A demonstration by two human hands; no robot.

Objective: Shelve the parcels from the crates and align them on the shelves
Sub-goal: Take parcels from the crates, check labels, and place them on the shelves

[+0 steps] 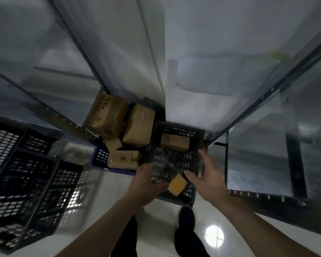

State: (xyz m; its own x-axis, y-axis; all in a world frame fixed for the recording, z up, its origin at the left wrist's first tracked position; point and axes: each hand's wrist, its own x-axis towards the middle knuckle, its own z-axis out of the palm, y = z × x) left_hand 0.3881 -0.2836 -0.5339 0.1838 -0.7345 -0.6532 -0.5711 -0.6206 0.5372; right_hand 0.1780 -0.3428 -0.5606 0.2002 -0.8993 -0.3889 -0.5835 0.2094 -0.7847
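Note:
A dark slatted crate [176,127] stands on the floor below me. It holds a brown cardboard parcel [174,142] at its far end and a small yellow parcel [177,184] at its near end. My left hand [146,182] is at the crate's near left rim, thumb pointing at the yellow parcel and fingertips hidden. My right hand [204,175] hovers over the crate's right side with spread fingers, its thumb just right of the yellow parcel. Neither hand holds it. The view is motion-blurred.
A blue crate [100,158] to the left is piled with several brown parcels [107,115]. Stacked black crates [26,182] stand at far left. Metal shelf racks rise on the left [67,119] and right [263,101]. My feet [186,219] are on the glossy white floor.

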